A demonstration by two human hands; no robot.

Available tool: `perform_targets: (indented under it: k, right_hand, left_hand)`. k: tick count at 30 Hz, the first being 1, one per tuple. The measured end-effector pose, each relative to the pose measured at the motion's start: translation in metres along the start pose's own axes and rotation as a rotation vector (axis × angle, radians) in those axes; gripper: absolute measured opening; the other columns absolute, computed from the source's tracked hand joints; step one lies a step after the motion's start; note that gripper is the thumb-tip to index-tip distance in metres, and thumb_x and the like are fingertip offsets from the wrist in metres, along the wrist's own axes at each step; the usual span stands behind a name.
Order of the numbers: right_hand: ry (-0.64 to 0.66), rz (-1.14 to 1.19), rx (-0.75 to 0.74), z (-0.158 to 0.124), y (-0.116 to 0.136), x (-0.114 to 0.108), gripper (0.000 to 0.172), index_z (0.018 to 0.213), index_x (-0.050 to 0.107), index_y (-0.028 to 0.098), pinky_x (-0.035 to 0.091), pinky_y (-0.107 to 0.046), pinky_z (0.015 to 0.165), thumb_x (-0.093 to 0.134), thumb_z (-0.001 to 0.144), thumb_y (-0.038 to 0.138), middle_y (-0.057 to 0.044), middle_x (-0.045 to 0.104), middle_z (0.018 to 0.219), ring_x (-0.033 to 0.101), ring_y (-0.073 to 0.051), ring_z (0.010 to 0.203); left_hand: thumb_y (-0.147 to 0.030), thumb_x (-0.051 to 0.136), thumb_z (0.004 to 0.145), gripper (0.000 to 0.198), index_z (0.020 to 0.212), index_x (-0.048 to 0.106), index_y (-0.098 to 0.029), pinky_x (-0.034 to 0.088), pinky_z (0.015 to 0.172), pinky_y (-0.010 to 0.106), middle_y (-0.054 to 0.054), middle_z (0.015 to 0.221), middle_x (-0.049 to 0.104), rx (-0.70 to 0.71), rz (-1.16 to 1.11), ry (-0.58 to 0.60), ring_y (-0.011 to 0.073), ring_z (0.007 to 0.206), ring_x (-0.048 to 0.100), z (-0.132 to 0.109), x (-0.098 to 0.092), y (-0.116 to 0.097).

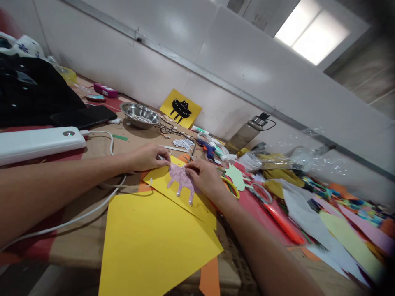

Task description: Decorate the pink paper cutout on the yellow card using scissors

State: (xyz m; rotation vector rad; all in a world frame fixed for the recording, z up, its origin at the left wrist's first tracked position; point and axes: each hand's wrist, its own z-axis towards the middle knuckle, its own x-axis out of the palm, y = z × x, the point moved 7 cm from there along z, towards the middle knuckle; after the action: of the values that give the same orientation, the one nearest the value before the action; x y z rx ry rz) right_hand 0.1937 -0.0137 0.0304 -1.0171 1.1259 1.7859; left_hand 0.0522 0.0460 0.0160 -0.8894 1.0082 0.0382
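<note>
A purple paper cut-out (pixel 181 180) shaped like an animal with legs lies on a small yellow card (pixel 182 196). My left hand (pixel 148 157) rests at the card's upper left corner, fingers curled and pinched at the cut-out's top edge. My right hand (pixel 206 177) presses down on the cut-out's right side with fingers bent. A large yellow sheet (pixel 151 242) lies under the card, nearer to me.
A steel bowl (pixel 139 114) and a yellow card with a black animal shape (pixel 180 108) stand by the wall. Orange-handled scissors (pixel 277 216), glue tubes, coloured paper scraps and plastic bags crowd the right. A white device (pixel 37 143) with a cable lies left.
</note>
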Motion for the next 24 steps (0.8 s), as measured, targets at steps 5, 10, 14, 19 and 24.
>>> perform_targets:
  k: [5,10,14,19,24]
  right_hand:
    - [-0.006,-0.093,0.007,0.002,-0.001,0.005,0.012,0.078,0.069,0.019,0.042,-0.028,0.071,0.057,0.08,0.021,-0.005,0.065,0.081,0.056,-0.016,0.077]
    - [0.0,-0.107,0.013,0.003,-0.003,0.01,0.011,0.076,0.067,0.018,0.042,-0.028,0.072,0.056,0.079,0.019,-0.005,0.063,0.081,0.055,-0.016,0.079]
    - [-0.01,-0.103,0.01,0.003,-0.002,0.013,0.012,0.073,0.065,0.017,0.042,-0.027,0.073,0.055,0.079,0.017,-0.005,0.063,0.08,0.055,-0.016,0.079]
    - [-0.07,-0.016,-0.027,-0.002,0.003,-0.006,0.018,0.09,0.066,0.018,0.043,-0.028,0.076,0.05,0.082,0.019,-0.007,0.065,0.089,0.057,-0.016,0.083]
    - [-0.216,-0.055,0.128,-0.032,-0.021,-0.049,0.024,0.098,0.064,0.018,0.043,-0.03,0.08,0.046,0.085,0.028,-0.007,0.065,0.098,0.058,-0.018,0.088]
  left_hand:
    - [-0.033,0.053,0.075,0.022,0.08,0.069,-0.018,0.036,0.064,0.02,0.001,0.078,0.068,0.006,0.003,0.0,0.0128,0.071,0.057,0.0,0.0,-0.002]
    - [-0.032,0.053,0.075,0.022,0.081,0.068,-0.018,0.037,0.064,0.02,0.001,0.078,0.068,0.006,0.001,0.006,0.0129,0.071,0.058,-0.001,0.0,-0.002]
    - [-0.028,0.053,0.074,0.019,0.08,0.068,-0.018,0.037,0.066,0.02,0.001,0.08,0.068,0.023,0.022,0.011,0.0129,0.073,0.058,-0.001,-0.001,-0.006]
    - [-0.028,0.053,0.075,0.019,0.081,0.068,-0.018,0.037,0.064,0.02,0.002,0.08,0.068,0.048,0.046,0.013,0.0133,0.072,0.058,-0.002,-0.001,-0.008]
    - [-0.026,0.053,0.075,0.018,0.079,0.068,-0.017,0.038,0.062,0.021,0.002,0.077,0.068,0.06,0.069,0.0,0.0134,0.07,0.058,-0.003,-0.002,-0.009]
